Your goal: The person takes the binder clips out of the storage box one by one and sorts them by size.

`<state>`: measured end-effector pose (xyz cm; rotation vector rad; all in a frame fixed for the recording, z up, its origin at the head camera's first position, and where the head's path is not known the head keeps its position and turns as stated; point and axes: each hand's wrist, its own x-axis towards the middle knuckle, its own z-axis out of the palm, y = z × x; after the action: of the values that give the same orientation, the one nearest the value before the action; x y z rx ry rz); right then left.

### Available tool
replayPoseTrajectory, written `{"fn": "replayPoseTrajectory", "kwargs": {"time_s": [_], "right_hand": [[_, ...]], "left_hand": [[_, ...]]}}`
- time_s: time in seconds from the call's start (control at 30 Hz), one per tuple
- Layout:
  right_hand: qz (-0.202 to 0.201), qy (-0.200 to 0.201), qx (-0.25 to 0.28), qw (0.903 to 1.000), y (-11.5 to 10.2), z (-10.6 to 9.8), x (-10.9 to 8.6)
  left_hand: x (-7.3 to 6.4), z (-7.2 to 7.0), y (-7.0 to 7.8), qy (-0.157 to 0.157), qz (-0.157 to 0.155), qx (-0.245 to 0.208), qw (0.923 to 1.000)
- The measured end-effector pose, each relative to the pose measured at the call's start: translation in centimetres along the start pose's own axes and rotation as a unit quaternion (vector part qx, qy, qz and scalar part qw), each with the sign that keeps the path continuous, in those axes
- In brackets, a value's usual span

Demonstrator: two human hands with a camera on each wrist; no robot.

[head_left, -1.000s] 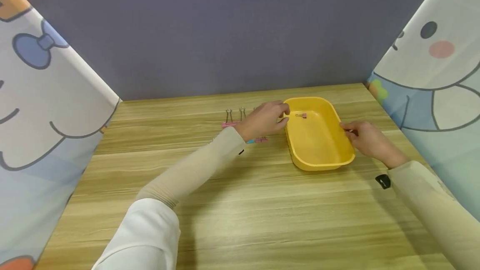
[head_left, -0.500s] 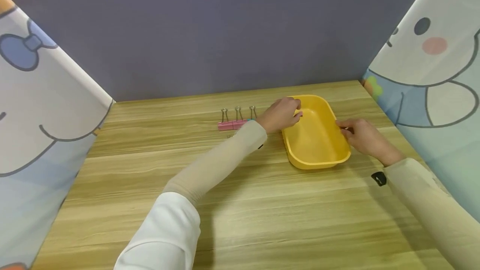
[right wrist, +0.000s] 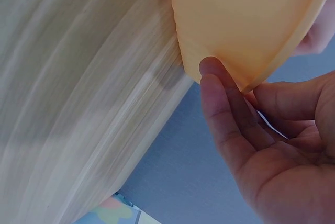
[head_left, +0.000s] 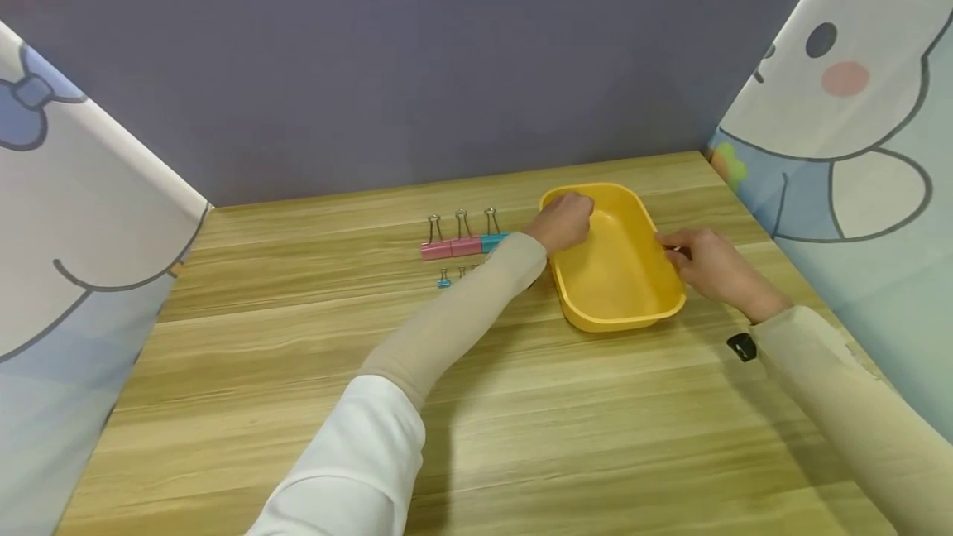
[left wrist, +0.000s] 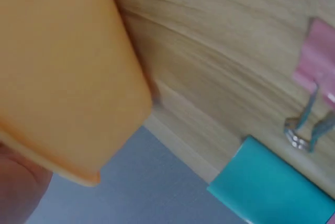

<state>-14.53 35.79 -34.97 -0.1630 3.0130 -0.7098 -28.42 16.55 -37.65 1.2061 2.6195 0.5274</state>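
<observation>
A yellow plastic tray (head_left: pixel 618 271) stands at the right of the table. My right hand (head_left: pixel 711 267) pinches its right rim, thumb at the lip and fingers against the outer wall, as the right wrist view shows. My left hand (head_left: pixel 563 222) reaches over the left rim into the tray's far part, fingers curled downward. Its fingertips are hidden, and I cannot tell what they hold. Left of the tray, large binder clips, pink (head_left: pixel 436 250) and teal (head_left: pixel 494 242), lie in a row with handles up. A small teal binder clip (head_left: pixel 443 281) lies in front of them.
More small binder clips (head_left: pixel 462 271) are partly covered by my left sleeve (head_left: pixel 469 313). A grey partition (head_left: pixel 476 64) rises behind the table (head_left: pixel 313 370). Printed cloth panels (head_left: pixel 878 172) stand along both sides.
My left hand has moved from the tray's left rim into it, and the small pink binder clip seen inside earlier is out of sight. The right hand keeps its grip. The view has shifted right.
</observation>
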Motion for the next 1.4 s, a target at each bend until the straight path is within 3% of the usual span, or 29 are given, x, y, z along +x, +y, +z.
{"fn": "replayPoseTrajectory", "kwargs": {"time_s": [0.43,0.83,1.4], "right_hand": [[0.007,-0.010,0.000,0.9999,-0.2,0.2,-0.1],[0.007,-0.013,0.013,0.9998,-0.1,0.0,-0.2],[0.009,-0.012,0.002,0.9999,-0.4,-0.2,-0.3]], "left_hand": [[1.6,1.7,0.4,-0.036,-0.032,0.082,0.9955],[2.2,1.8,1.1,-0.052,-0.070,0.084,0.9926],[1.8,1.5,1.6,-0.067,-0.037,0.108,0.9913]]}}
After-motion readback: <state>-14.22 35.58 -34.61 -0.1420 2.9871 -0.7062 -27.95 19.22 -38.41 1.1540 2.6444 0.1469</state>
